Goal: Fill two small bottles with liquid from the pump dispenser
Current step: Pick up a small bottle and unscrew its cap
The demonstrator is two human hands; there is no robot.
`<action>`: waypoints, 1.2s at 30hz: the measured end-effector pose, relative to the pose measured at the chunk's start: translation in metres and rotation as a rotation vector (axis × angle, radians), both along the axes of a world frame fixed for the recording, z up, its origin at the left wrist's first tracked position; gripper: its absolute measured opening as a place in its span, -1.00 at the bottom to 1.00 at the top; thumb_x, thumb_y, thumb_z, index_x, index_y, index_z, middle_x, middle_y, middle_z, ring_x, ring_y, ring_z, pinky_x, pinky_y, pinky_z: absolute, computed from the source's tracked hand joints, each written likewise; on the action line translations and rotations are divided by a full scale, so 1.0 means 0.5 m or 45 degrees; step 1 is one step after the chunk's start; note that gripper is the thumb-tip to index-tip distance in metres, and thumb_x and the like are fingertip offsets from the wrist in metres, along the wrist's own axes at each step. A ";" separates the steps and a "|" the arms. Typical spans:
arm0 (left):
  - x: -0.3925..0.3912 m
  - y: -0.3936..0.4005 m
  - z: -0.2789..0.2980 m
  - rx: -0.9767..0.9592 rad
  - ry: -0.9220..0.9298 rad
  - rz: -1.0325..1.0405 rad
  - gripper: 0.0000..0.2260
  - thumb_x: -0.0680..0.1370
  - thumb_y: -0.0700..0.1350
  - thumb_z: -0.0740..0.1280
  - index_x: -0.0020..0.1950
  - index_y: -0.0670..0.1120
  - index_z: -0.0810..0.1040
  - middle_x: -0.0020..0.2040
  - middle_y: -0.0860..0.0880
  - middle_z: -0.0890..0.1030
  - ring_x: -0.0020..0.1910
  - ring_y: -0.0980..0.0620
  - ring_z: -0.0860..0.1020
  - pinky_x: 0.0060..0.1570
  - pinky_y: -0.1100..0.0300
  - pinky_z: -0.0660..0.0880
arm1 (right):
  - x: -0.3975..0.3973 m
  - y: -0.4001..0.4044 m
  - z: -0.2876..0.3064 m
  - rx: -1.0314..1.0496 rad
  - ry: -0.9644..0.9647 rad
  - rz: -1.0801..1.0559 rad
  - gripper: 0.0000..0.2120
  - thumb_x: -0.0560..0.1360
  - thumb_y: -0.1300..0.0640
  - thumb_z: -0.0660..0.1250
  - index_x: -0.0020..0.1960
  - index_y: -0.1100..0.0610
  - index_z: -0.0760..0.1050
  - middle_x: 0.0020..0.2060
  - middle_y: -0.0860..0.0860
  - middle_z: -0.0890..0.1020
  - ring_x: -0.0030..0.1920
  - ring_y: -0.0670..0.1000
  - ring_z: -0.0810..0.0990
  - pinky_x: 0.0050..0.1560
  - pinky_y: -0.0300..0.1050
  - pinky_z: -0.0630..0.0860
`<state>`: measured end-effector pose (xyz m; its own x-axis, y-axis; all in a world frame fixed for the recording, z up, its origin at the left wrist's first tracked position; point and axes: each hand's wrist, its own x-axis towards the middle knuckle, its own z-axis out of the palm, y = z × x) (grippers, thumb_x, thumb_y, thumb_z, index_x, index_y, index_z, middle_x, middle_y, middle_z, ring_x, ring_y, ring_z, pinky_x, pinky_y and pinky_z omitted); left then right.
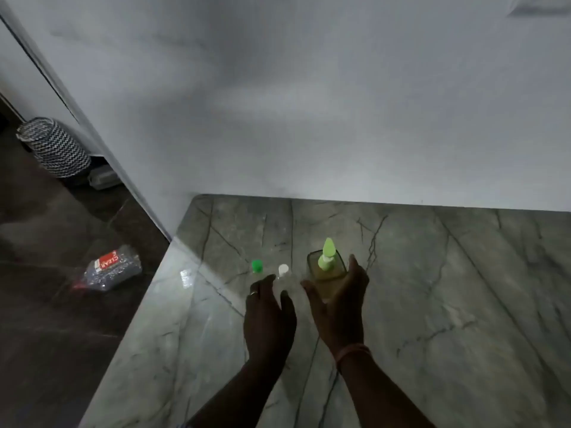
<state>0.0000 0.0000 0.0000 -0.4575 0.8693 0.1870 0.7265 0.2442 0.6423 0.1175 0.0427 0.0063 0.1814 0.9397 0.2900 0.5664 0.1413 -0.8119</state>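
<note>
We have the pump dispenser standing upright on the marble counter, just ahead of our right hand, whose spread fingers cup its near side without yet closing on it. The two small bottles, one with a green cap and one with a white cap, stand just left of the dispenser, and our left hand reaches, fingers loose and holding nothing, toward the white-capped one (the nearer; whether it touches, we cannot tell). Each hand sits nearest its own target, so we judge no crossing is needed.
</note>
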 end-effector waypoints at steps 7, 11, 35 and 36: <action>-0.019 0.031 -0.126 -0.050 -0.107 0.061 -0.48 0.53 0.25 0.33 0.43 0.14 0.31 0.35 0.09 0.46 0.01 0.08 0.62 -0.16 0.04 0.61 | -0.024 0.038 -0.144 0.079 0.293 -0.067 -0.05 0.35 -0.17 0.46 0.52 -0.01 -0.03 0.42 -0.01 0.21 0.40 -0.03 0.28 0.25 -0.22 0.40; -0.032 0.057 -0.159 0.002 -0.010 0.017 -0.44 0.50 0.34 0.30 0.43 0.17 0.31 0.32 0.15 0.50 0.04 0.10 0.62 -0.19 0.13 0.54 | -0.040 0.047 -0.184 0.136 0.309 -0.106 -0.13 0.36 -0.15 0.46 0.48 0.03 0.07 0.37 0.01 0.34 0.34 -0.04 0.39 0.20 -0.34 0.43; -0.080 -0.035 -0.175 0.434 0.095 -0.136 -0.62 0.47 0.29 0.33 0.15 0.09 0.49 -0.02 0.12 0.64 -0.15 0.10 0.54 -0.24 0.15 0.36 | -0.042 -0.039 -0.191 0.305 0.146 -0.236 -0.33 0.21 -0.24 0.51 0.13 0.05 0.30 -0.06 -0.08 0.47 -0.11 -0.05 0.49 -0.12 -0.15 0.50; -0.085 -0.061 -0.171 0.442 0.090 -0.137 -0.62 0.46 0.29 0.32 0.14 0.09 0.49 -0.04 0.12 0.64 -0.16 0.09 0.55 -0.26 0.14 0.39 | -0.045 -0.062 -0.184 0.300 0.139 -0.236 -0.33 0.20 -0.26 0.50 0.12 0.03 0.29 -0.07 -0.10 0.45 -0.12 -0.06 0.47 -0.14 -0.16 0.48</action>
<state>-0.0423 -0.0304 -0.0857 -0.3423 0.7909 0.5072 0.7818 -0.0596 0.6206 0.0952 0.0116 -0.0856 0.3852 0.7971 0.4650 0.5113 0.2350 -0.8266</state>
